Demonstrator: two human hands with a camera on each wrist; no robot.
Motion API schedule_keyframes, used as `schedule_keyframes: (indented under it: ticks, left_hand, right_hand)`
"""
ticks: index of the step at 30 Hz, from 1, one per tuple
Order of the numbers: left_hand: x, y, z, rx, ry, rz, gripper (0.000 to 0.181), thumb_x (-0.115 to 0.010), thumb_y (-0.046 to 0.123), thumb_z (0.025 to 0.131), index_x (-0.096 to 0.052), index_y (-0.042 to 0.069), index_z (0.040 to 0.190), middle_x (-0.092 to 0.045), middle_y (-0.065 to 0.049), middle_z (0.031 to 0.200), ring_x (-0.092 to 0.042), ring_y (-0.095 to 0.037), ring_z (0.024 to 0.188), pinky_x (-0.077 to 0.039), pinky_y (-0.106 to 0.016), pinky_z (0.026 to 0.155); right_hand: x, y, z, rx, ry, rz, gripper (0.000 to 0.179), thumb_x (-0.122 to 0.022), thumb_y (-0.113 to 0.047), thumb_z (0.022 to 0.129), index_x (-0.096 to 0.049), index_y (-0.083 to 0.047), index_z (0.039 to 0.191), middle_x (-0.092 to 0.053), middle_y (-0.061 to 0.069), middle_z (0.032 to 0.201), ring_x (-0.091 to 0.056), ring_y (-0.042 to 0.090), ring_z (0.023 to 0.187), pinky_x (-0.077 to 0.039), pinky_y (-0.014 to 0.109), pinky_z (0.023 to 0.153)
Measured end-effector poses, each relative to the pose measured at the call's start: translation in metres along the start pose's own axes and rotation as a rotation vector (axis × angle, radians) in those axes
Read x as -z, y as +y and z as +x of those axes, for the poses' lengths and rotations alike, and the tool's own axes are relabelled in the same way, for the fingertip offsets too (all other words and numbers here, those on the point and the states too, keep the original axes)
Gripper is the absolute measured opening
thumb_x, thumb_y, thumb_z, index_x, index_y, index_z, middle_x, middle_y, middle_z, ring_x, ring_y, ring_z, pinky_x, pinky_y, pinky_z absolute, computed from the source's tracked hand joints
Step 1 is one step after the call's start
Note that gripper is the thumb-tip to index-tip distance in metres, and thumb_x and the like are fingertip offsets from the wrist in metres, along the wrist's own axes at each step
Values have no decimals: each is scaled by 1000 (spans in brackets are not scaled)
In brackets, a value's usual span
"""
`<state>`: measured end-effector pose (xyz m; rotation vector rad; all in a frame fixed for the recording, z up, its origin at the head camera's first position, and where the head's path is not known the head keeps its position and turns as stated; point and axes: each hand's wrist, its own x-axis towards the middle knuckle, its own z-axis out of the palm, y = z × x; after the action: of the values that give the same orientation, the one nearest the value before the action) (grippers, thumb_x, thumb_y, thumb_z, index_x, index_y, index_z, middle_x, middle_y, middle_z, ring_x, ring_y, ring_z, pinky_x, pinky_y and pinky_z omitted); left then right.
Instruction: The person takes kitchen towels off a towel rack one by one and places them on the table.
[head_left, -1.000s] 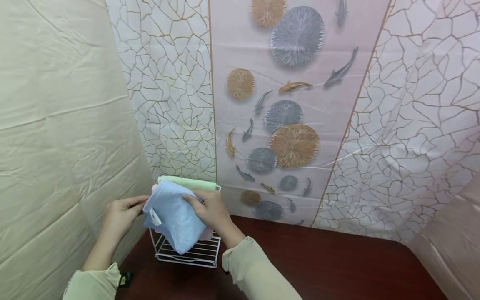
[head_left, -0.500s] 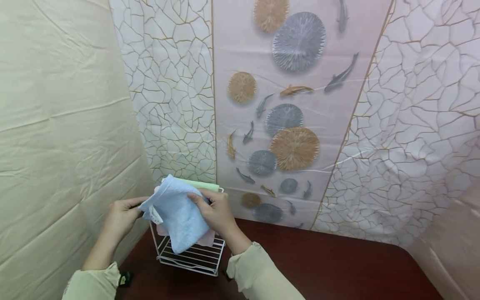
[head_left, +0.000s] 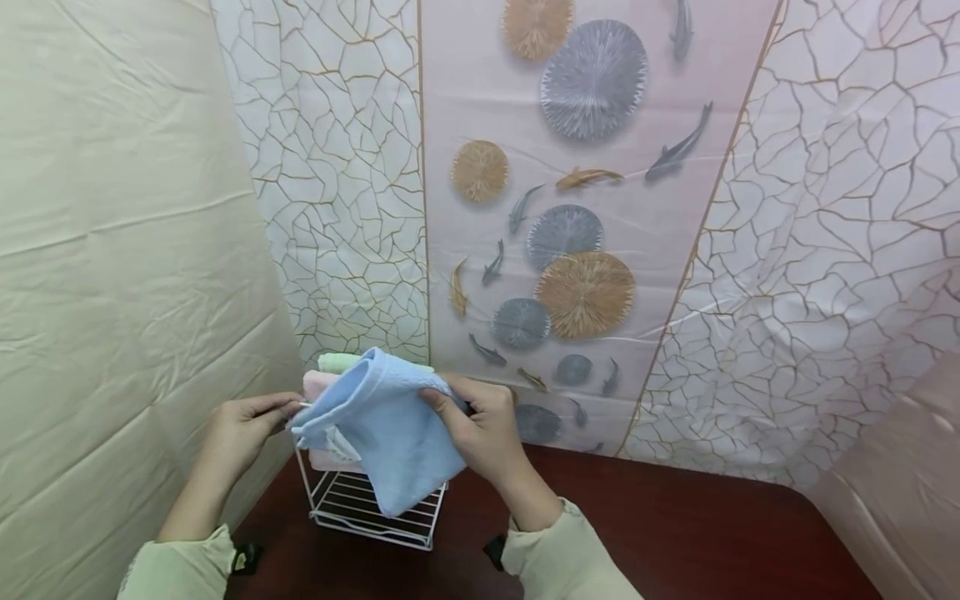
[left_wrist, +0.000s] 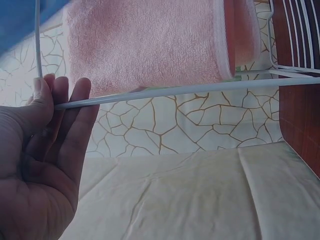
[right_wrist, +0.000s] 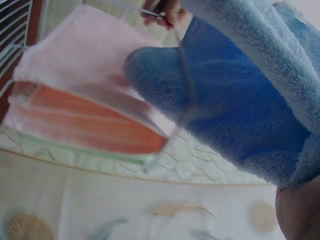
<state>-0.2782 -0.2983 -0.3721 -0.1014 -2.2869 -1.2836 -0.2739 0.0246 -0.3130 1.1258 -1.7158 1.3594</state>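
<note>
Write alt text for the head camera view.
A person's right hand holds a blue cloth at a white wire rack, while the left hand pinches the rack. A pink cloth and a green cloth show behind the blue one. The rack stands on a dark red table before a patterned backdrop.

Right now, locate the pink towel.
In the head view, the pink towel hangs on the white rack, left of centre, between the blue towel and the green towel.
</note>
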Motion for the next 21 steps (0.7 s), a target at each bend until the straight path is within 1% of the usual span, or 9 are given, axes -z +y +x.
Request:
schedule_keyframes:
  ticks: [1, 3, 5, 9, 11, 13, 16, 18, 21]
  left_hand:
    - [0, 1, 0, -7, -8, -27, 26, -68, 17, 91, -72, -4, 106, -72, 20, 85, -66, 11, 78, -59, -14, 70]
    - [1, 1, -1, -22, -23, -74, 28, -67, 17, 91, -71, -6, 107, -73, 18, 87, -68, 8, 79, -60, -15, 72]
    - [0, 1, -1, -32, -34, -107, 28, -67, 16, 92, -70, -7, 108, -75, 9, 90, -69, 5, 79, -60, -16, 74]
    - [-2, -1, -1, -37, -33, -103, 28, -67, 17, 92, -71, -5, 108, -76, -10, 95, -70, 4, 80, -60, -16, 74]
    - [-2, -2, -1, -35, -31, -110, 28, -67, 17, 91, -71, -5, 108, -76, -8, 94, -70, 3, 80, -60, -17, 74]
    - [-3, -2, 0, -34, -31, -119, 28, -67, 17, 91, -71, -6, 108, -76, 1, 92, -70, 3, 80, -60, -17, 74]
    - [-3, -2, 0, -36, -32, -131, 29, -67, 17, 92, -70, -7, 108, -75, 13, 89, -70, 2, 80, -61, -18, 75]
    - [-3, -2, 0, -38, -30, -123, 29, -67, 17, 92, -70, -7, 108, -75, 11, 88, -70, 3, 80, -61, -18, 75]
    - [-3, -2, -1, -42, -24, -107, 28, -66, 16, 92, -70, -7, 108, -77, -1, 90, -70, 3, 79, -61, -17, 74]
  right_hand:
    - [5, 0, -2, 16, 3, -4, 12, -72, -7, 85, -75, -5, 97, -76, 11, 89, -71, 9, 74, -59, 19, 61]
    - [18, -4, -6, 48, 0, -25, 13, -72, -7, 85, -75, -7, 98, -76, 9, 89, -70, 7, 74, -57, 18, 61]
    - [29, -9, -11, 74, -17, -46, 15, -72, -6, 85, -75, -8, 99, -76, 8, 89, -69, 6, 75, -57, 17, 61]
    - [49, -15, -24, 118, -76, -116, 17, -72, -6, 84, -74, -11, 101, -76, 4, 90, -69, 6, 76, -57, 15, 63]
    - [58, -17, -30, 146, -114, -158, 19, -73, -7, 84, -73, -12, 103, -76, 3, 91, -70, 6, 79, -57, 14, 66]
    - [67, -17, -37, 186, -165, -208, 21, -72, -6, 85, -72, -13, 105, -76, 1, 94, -70, 6, 82, -58, 14, 69]
    - [80, -16, -48, 234, -239, -349, 20, -71, -10, 86, -71, -14, 106, -75, -2, 95, -69, 3, 82, -57, 12, 69]
    - [87, -15, -56, 242, -300, -442, 17, -70, -13, 88, -70, -14, 105, -74, -4, 93, -69, 3, 80, -56, 12, 68]
    - [95, -14, -69, 185, -417, -541, 11, -69, -20, 90, -70, -15, 100, -73, -8, 88, -66, -2, 75, -53, 9, 63]
